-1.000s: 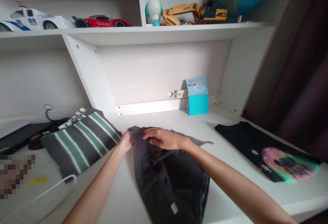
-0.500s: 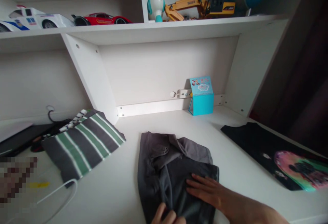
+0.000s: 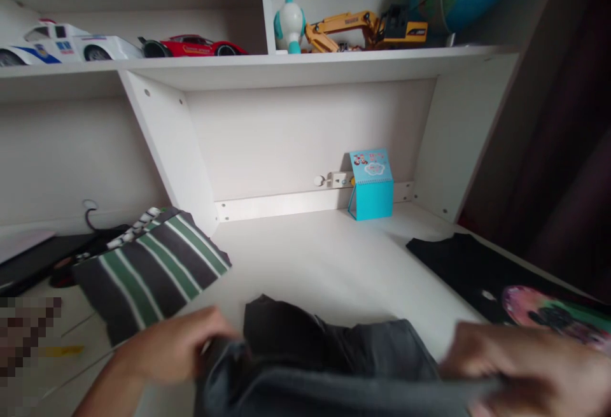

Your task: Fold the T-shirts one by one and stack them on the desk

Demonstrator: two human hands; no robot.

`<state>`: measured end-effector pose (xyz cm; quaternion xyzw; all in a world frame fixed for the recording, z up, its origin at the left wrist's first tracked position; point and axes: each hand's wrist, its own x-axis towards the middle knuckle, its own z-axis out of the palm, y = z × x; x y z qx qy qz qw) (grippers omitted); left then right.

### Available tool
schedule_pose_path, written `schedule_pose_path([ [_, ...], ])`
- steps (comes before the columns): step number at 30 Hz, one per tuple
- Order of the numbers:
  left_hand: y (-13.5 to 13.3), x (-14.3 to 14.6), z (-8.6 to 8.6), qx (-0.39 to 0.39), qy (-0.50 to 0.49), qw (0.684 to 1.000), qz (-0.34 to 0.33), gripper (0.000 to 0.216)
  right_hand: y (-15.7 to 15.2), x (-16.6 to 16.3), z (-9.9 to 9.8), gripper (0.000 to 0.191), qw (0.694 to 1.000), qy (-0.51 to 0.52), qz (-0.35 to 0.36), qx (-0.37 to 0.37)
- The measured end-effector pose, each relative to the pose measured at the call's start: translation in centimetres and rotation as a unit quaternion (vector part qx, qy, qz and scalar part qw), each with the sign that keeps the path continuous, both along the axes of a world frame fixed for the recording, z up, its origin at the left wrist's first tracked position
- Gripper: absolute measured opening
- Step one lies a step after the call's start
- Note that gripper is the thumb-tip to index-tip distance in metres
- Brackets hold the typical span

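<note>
Head view, what are the hands on?

— Both pinch the near edge of the dark grey garment (image 3: pixel 329 366), which lies on the white desk (image 3: pixel 324 258) at the bottom of the picture. The left hand (image 3: pixel 176 347) is closed on its left corner and the right hand (image 3: pixel 520 366) on its right corner, though that one is blurred, so the fingers are hard to read.

— What could go wrong?

— Between the two grips the edge looks slack, and beyond them the cloth is bunched, so I judge a fold could come out crooked. Past the left grip the striped garment (image 3: pixel 153 264) lies near; past the right one, a black printed shirt (image 3: pixel 506 283). A wide sweep might drag either.
</note>
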<state>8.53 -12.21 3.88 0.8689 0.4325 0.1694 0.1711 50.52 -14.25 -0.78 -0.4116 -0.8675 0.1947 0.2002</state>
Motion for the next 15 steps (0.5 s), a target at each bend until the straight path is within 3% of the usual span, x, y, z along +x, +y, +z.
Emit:
schedule_pose_path([
  [1, 2.2, 0.2, 0.2, -0.019, -0.014, 0.999, 0.028, 0.02, 2.3, -0.3, 1.5, 0.036, 0.999, -0.036, 0.027, -0.029],
  [2, 4.4, 0.7, 0.4, 0.004, -0.045, 0.996, 0.078, 0.023, 4.8, -1.0, 3.0, 0.025, 0.998, -0.026, -0.043, 0.03],
  [3, 6.3, 1.3, 0.6, 0.061, -0.088, 0.983, 0.148, 0.026, 7.2, -1.8, 4.2, 0.014, 0.981, -0.005, -0.16, 0.113],
  [4, 7.7, 1.9, 0.9, 0.13, -0.132, 0.959, 0.216, 0.028, 9.2, -2.8, 5.3, 0.013, 0.964, 0.008, -0.219, 0.15],
  [6, 8.9, 3.0, 1.8, 0.284, -0.215, 0.89, 0.284, 0.034, 11.5, -4.4, 6.9, 0.035, 0.912, 0.062, -0.313, 0.257],
  [8, 8.0, 3.3, 2.7, 0.411, -0.264, 0.827, 0.277, 0.036, 11.4, -5.0, 7.6, 0.048, 0.858, 0.124, -0.324, 0.38],
  [9, 7.1, 3.1, 3.0, 0.449, -0.269, 0.813, 0.254, 0.035, 10.7, -4.8, 7.6, 0.05, 0.835, 0.144, -0.306, 0.434],
  [11, 5.2, 2.3, 3.1, 0.46, -0.233, 0.838, 0.176, 0.03, 8.8, -3.8, 6.5, 0.053, 0.837, 0.137, -0.236, 0.474],
  [13, 3.5, 1.5, 2.1, 0.394, -0.151, 0.904, 0.066, 0.027, 6.9, -2.0, 4.0, 0.055, 0.883, 0.085, -0.163, 0.432],
  [15, 2.1, 1.2, 0.4, 0.279, -0.046, 0.959, -0.022, 0.029, 5.3, -0.1, 0.3, 0.058, 0.932, 0.024, -0.107, 0.346],
])
